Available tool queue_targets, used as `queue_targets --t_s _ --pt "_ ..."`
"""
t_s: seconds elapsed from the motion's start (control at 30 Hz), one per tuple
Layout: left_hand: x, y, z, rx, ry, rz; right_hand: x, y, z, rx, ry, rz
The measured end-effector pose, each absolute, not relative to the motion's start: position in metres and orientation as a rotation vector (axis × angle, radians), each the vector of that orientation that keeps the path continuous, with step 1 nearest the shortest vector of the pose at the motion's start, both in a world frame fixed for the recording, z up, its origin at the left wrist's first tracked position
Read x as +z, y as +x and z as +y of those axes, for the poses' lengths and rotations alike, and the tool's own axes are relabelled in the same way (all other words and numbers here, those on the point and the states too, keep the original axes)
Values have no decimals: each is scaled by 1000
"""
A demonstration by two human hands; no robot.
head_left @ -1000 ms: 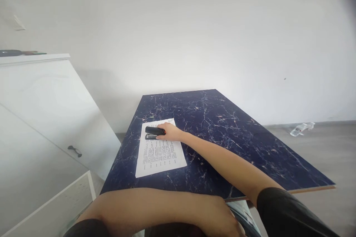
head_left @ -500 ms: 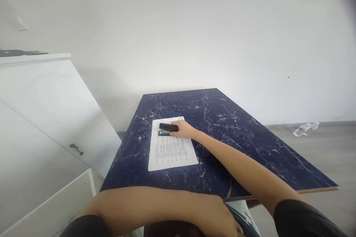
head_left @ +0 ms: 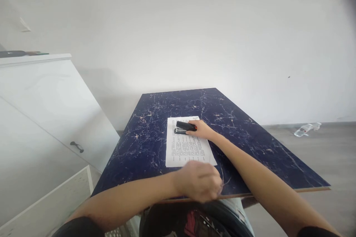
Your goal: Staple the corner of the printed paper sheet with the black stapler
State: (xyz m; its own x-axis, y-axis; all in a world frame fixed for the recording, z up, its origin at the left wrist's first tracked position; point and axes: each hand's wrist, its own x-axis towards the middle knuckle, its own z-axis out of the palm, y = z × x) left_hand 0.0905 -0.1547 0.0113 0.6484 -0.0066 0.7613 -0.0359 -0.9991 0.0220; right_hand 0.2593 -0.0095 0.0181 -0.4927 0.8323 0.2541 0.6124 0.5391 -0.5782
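A black stapler rests on the upper part of a printed sheet of paper, its jaws parted toward the left. My right hand grips its rear end, where a small red patch shows. Near the front edge of the table, my left hand is blurred, its fingers curled in like a fist just below the paper's lower edge. Whatever those fingers may hold is hidden.
The dark blue marble-patterned table reaches toward a white wall. On the left stands a white cabinet with a dark handle. A crumpled clear plastic item lies on the floor at right.
The paper has slid right along with the stapler and my right hand. My left hand has risen from my lap over the table's front edge.
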Motion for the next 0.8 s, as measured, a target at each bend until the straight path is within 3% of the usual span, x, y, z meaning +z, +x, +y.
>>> queue_targets --t_s 0.07,0.13,0.2,0.27,0.37,0.47,0.6,0.8 --pt "27 76 -124 1711 2668 162 16 256 -11 501 -1077 -2277" --pt "42 55 -89 1803 2657 546 16 253 -11 450 -1034 -2278" --pt "50 31 -53 1653 2620 1118 19 255 -10 421 -1081 -2260" --pt "46 7 -23 1264 2635 1418 24 266 -7 404 -1178 -2186" --pt "26 -13 4 704 2690 1462 30 298 1 356 -1353 -1973" --pt "7 -15 14 415 2713 1403 30 333 10 260 -1490 -1828" --pt "0 -12 19 315 2675 1380 20 358 19 219 -1593 -1824" --pt "-1 -25 29 463 2626 1354 11 349 20 235 -1584 -1894"
